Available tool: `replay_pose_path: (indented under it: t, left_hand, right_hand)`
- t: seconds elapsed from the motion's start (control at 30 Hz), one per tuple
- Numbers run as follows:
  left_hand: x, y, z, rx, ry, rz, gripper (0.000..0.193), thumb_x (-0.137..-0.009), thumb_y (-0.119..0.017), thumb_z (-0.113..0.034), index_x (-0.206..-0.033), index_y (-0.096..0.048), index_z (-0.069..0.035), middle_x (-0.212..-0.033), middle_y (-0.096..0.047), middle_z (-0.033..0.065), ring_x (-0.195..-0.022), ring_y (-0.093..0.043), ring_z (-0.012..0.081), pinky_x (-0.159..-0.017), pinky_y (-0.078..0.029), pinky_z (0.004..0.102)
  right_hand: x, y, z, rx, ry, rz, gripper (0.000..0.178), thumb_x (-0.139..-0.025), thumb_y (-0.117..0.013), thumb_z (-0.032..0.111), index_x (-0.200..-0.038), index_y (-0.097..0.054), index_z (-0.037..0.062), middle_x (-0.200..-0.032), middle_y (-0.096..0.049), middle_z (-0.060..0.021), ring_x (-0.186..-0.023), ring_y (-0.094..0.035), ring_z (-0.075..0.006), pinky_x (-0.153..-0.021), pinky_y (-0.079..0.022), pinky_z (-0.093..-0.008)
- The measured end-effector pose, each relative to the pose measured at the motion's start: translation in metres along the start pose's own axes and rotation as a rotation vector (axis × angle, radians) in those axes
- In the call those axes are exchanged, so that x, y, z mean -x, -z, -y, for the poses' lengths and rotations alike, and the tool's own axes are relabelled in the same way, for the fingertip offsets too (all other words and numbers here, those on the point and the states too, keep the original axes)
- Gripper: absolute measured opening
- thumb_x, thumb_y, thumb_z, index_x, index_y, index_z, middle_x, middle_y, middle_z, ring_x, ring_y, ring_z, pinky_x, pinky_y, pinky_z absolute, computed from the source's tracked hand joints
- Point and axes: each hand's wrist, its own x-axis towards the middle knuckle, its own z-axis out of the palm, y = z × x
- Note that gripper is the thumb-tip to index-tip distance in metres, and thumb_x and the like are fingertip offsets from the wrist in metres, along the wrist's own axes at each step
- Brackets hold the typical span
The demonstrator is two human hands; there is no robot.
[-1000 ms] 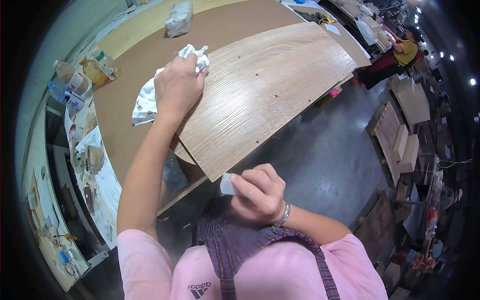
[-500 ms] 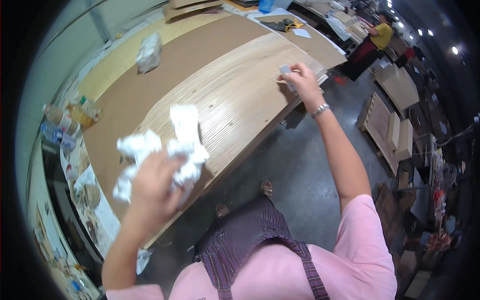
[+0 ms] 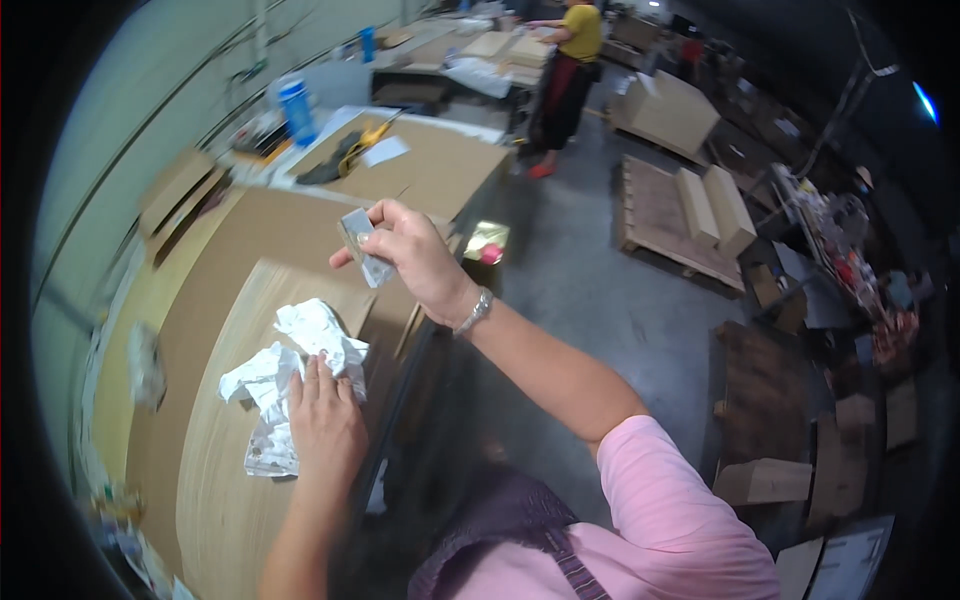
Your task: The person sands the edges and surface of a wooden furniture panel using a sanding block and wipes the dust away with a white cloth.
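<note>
A crumpled white cloth (image 3: 275, 385) lies spread on a pale wood-grain board (image 3: 215, 460). My left hand (image 3: 328, 425) rests on top of it, fingers stretched out and pressing it against the board. Raised over the board's far end, my right hand (image 3: 415, 255) pinches a small flat grey rectangular piece (image 3: 362, 245) between thumb and fingers. Its exact kind cannot be made out. A metal bracelet circles the right wrist.
Brown sheeting (image 3: 275, 215) covers the bench under the board. Farther off are a blue bottle (image 3: 297, 112), a yellow-and-black tool (image 3: 350, 152) and a white wrapped bundle (image 3: 146, 365). A co-worker (image 3: 572, 75) stands beyond. A pallet (image 3: 665, 215) lies on the floor to the right.
The view has swung right and along the bench. My left hand has brought the cloth down flat on the board. My right hand has lifted the grey piece off the board's edge.
</note>
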Motion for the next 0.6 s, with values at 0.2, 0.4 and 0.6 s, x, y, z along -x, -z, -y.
replay_pose_path:
  t: [0.2, 0.4, 0.6]
  left_hand:
    - [-0.091, -0.063, -0.035, 0.176, -0.037, 0.015, 0.028, -0.076, -0.057, -0.007, -0.099, -0.066, 0.006, -0.114, -0.062, 0.0271, -0.111, -0.058, 0.0392, -0.098, -0.042, 0.0516]
    - [-0.092, 0.025, -0.052, 1.204, 0.165, 0.196, 0.047, -0.078, -0.069, -0.006, -0.124, -0.061, -0.005, -0.104, -0.068, 0.0208, -0.087, -0.067, 0.0359, -0.079, -0.054, 0.0388]
    - [-0.062, 0.012, -0.008, 0.115, 0.226, -0.122, 0.021, -0.071, -0.067, -0.006, -0.092, -0.067, -0.007, -0.110, -0.065, 0.0118, -0.106, -0.059, 0.0327, -0.089, -0.049, 0.0432]
  right_hand:
    - [-0.035, 0.088, -0.005, -0.199, -0.062, -0.177, 0.017, -0.085, -0.053, 0.009, -0.098, -0.054, -0.0005, -0.083, -0.067, -0.0126, -0.079, -0.068, -0.0174, -0.070, -0.048, -0.0258]
    - [-0.081, 0.124, -0.002, -0.096, -0.090, -0.066, 0.024, -0.092, -0.045, 0.014, -0.109, -0.051, -0.0020, -0.099, -0.069, -0.0234, -0.092, -0.069, -0.0254, -0.087, -0.054, -0.0340]
    - [-0.123, 0.013, -0.055, -0.194, -0.236, 0.267, 0.017, -0.094, -0.046, 0.011, -0.107, -0.051, 0.0014, -0.098, -0.069, -0.0212, -0.093, -0.068, -0.0232, -0.083, -0.054, -0.0313]
